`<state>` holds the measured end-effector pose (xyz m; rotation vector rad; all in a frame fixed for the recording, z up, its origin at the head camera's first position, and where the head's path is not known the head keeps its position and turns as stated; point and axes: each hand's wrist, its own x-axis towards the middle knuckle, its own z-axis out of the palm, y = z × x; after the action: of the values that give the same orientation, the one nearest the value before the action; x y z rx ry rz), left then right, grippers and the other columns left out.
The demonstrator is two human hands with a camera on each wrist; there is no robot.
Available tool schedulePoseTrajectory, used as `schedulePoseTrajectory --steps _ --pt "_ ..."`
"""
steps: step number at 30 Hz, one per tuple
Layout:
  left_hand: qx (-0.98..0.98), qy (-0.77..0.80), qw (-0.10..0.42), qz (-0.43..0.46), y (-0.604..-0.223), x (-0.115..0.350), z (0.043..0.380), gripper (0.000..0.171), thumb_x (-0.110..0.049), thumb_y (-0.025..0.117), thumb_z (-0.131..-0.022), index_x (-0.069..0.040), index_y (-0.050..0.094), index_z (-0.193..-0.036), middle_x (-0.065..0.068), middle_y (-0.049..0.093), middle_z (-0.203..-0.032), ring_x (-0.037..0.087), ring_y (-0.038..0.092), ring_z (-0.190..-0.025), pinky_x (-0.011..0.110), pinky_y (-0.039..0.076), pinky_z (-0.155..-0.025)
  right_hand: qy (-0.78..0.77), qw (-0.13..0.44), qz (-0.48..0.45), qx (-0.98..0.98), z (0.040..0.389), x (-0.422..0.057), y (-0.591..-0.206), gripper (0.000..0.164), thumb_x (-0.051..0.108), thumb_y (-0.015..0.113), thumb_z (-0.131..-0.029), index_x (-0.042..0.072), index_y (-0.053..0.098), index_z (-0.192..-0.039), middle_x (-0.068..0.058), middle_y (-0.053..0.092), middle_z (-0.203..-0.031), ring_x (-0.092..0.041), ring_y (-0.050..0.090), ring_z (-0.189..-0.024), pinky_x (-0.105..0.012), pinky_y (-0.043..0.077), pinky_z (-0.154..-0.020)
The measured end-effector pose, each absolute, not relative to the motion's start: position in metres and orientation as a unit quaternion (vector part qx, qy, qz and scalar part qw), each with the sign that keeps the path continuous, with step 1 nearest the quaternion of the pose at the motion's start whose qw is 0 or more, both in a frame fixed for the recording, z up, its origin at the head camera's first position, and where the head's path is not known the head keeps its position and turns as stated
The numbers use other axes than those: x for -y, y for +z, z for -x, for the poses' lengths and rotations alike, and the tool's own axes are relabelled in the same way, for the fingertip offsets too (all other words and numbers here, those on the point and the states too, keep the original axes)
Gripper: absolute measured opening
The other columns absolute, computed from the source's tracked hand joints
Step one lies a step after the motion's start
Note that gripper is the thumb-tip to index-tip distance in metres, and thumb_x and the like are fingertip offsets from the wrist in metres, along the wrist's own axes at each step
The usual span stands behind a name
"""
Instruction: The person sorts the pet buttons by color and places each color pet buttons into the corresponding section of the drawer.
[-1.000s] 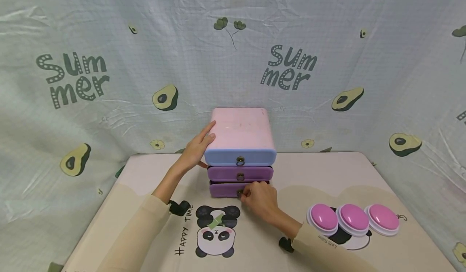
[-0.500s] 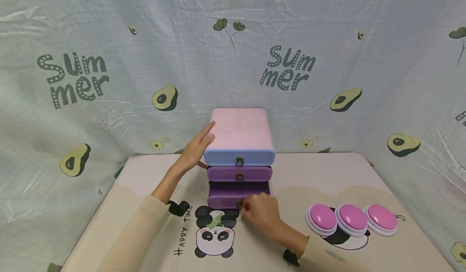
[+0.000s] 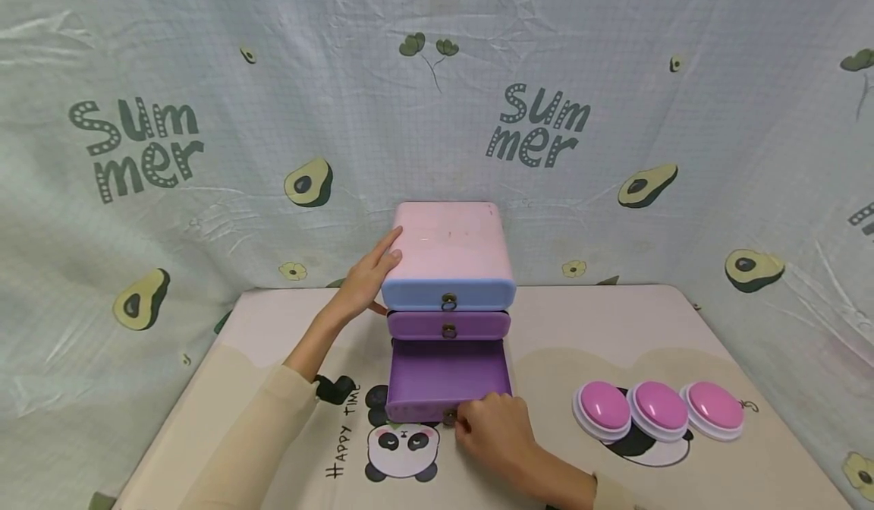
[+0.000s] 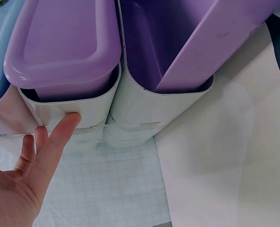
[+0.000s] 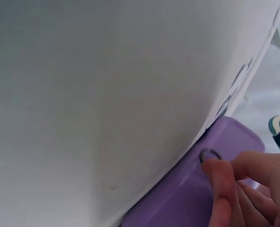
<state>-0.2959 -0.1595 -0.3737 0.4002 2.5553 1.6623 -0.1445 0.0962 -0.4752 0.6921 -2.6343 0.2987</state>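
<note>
A small three-tier drawer cabinet with a pink top (image 3: 451,240) stands at the back of the table. Its blue top drawer (image 3: 416,295) and purple middle drawer (image 3: 416,326) are in, while the purple bottom drawer (image 3: 444,377) is pulled far out, with nothing inside it. My right hand (image 3: 498,434) pinches the ring pull (image 5: 210,153) on the bottom drawer's front. On the cabinet's left side, my left hand (image 3: 365,286) rests with fingers extended, fingertips at the pink top's edge. In the left wrist view its thumb (image 4: 59,135) touches the white casing (image 4: 78,111) beside the middle drawer.
Three pink push buttons (image 3: 605,405) with white bases stand in a row on the right of the table. A printed cloth (image 3: 437,146) with avocados hangs behind the cabinet. The table cover (image 3: 307,449) bears a panda drawing in front of the drawer.
The bottom drawer has slid out toward me from nearly in, drawn by my right hand on its ring pull. My left hand has stayed on the cabinet's side.
</note>
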Motion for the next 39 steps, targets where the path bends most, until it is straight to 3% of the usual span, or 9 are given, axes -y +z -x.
schedulePoseTrajectory --steps 6,11,20,23,30,39 --pt "-0.833 0.537 0.023 -0.132 -0.374 0.159 0.294 0.059 -0.056 0.041 -0.107 -0.050 0.022 -0.162 0.007 0.016 -0.174 0.054 0.054 -0.129 0.060 0.064 -0.063 0.126 0.213 -0.273 0.930 0.143 -0.100 -0.474 0.030 0.019 0.082 -0.071 0.028 0.059 -0.054 0.016 0.046 -0.049 -0.005 0.039 -0.045 -0.024 0.025 -0.040" --pt "-0.834 0.535 0.021 -0.133 -0.374 0.159 0.294 0.059 -0.057 0.041 -0.106 -0.050 0.022 -0.162 0.009 0.016 -0.174 0.055 0.053 -0.129 0.060 0.064 -0.063 0.182 0.252 -0.302 0.901 0.148 -0.105 -0.469 0.015 0.022 0.089 -0.071 0.028 0.075 -0.069 0.019 0.062 -0.058 0.005 0.049 -0.052 -0.014 0.033 -0.046" --pt "-0.831 0.540 0.022 -0.134 -0.374 0.159 0.294 0.058 -0.055 0.041 -0.107 -0.049 0.022 -0.162 0.007 0.017 -0.174 0.054 0.054 -0.129 0.059 0.064 -0.062 0.205 0.232 -0.295 0.904 0.156 -0.109 -0.459 0.014 0.022 0.089 -0.073 0.026 0.079 -0.080 0.016 0.070 -0.063 0.005 0.055 -0.054 -0.012 0.036 -0.047" --pt "-0.831 0.539 0.027 -0.135 -0.370 0.158 0.292 0.059 -0.051 0.040 -0.108 -0.045 0.021 -0.164 0.007 0.015 -0.174 0.054 0.052 -0.131 0.061 0.064 -0.064 0.203 0.218 -0.289 0.910 0.157 -0.109 -0.458 0.011 0.021 0.089 -0.074 0.026 0.080 -0.078 0.016 0.070 -0.063 0.006 0.053 -0.055 -0.013 0.037 -0.048" --pt "-0.833 0.536 0.025 -0.132 -0.375 0.159 0.295 0.058 -0.055 0.040 -0.107 -0.051 0.020 -0.162 0.006 0.015 -0.174 0.054 0.052 -0.132 0.056 0.065 -0.061 0.195 0.215 -0.301 0.908 0.152 -0.107 -0.457 0.011 0.021 0.089 -0.072 0.026 0.079 -0.075 0.017 0.069 -0.062 0.007 0.054 -0.055 -0.014 0.039 -0.047" --pt "-0.834 0.535 0.026 -0.131 -0.374 0.159 0.293 0.059 -0.057 0.041 -0.107 -0.051 0.021 -0.162 0.006 0.016 -0.174 0.055 0.049 -0.134 0.055 0.065 -0.061 0.197 0.202 -0.313 0.907 0.139 -0.105 -0.453 0.011 0.019 0.088 -0.073 0.025 0.079 -0.074 0.017 0.069 -0.061 0.008 0.052 -0.053 -0.009 0.035 -0.048"
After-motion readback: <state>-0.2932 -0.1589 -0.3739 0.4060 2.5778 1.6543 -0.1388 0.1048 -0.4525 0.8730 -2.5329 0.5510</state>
